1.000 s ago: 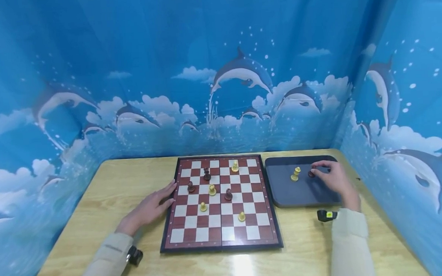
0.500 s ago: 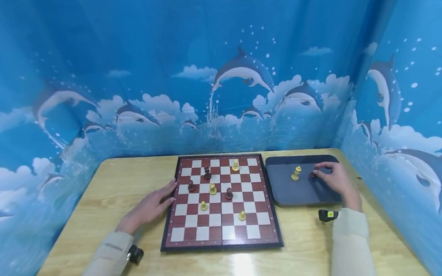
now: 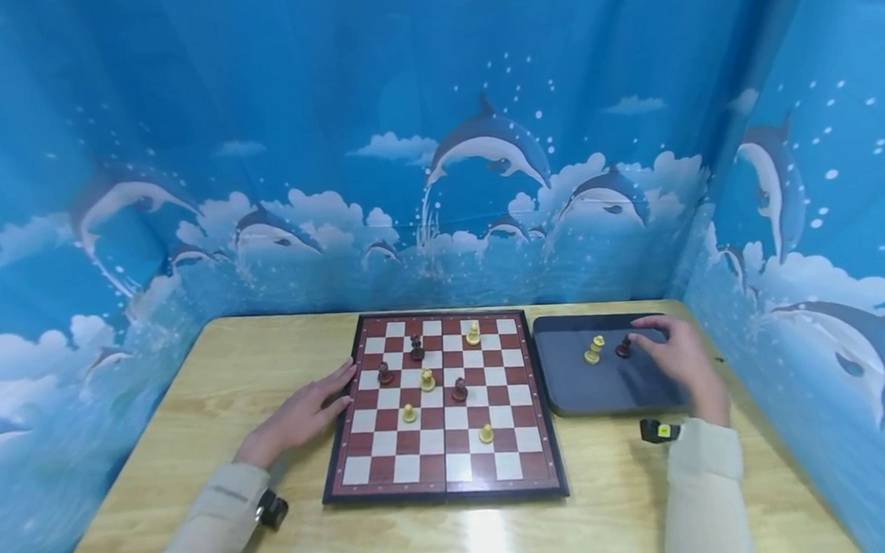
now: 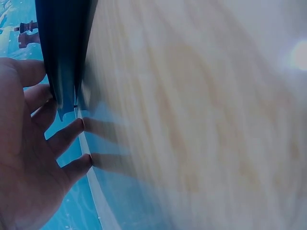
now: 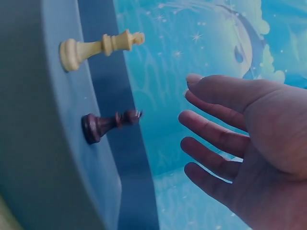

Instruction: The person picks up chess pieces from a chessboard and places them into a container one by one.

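Left hand (image 3: 295,418), fingers extended, is touching the left edge of a red-and-white checkered chessboard (image 3: 432,417). Right hand (image 3: 678,354) is hovering, loose-fingered — slender dark-brown chess piece (image 5: 106,124) is standing ungripped just beside it, upright in a dark-grey rectangular tray (image 3: 606,389), near a cream-yellow king (image 5: 96,48).

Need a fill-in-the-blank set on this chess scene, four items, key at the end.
1. In the tray, ____ chess pieces show.
2. On the chessboard, ____ yellow pieces stand.
3. The hand at the chessboard's edge is the person's ____ one.
4. The dark piece nearest the right hand stands in the ____.

Missing words: two; four; left; tray.
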The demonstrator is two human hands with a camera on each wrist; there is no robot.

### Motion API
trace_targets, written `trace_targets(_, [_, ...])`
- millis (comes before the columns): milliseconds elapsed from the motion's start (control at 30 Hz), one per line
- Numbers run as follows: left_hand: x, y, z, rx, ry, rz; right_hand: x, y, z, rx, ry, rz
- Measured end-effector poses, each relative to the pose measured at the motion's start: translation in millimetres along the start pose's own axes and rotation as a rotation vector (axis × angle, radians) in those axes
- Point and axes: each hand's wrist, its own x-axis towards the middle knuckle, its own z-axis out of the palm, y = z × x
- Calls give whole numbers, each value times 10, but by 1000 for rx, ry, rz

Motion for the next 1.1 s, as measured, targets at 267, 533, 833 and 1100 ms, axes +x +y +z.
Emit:
trace_targets(267, [41, -6, 17, -1, 3, -4, -2, -138, -91, -43, 9, -34])
trace_targets(533, [32, -15, 14, 1, -9, -11, -25, -333, -89, -34, 4, -108])
trace_targets(833, [3, 0, 3, 1, -12, -17, -24, -540, 33, 133, -60, -147])
trace_targets(1100, [7, 19, -15, -3, -17, -11, -7, -643, 118, 307, -139, -221])
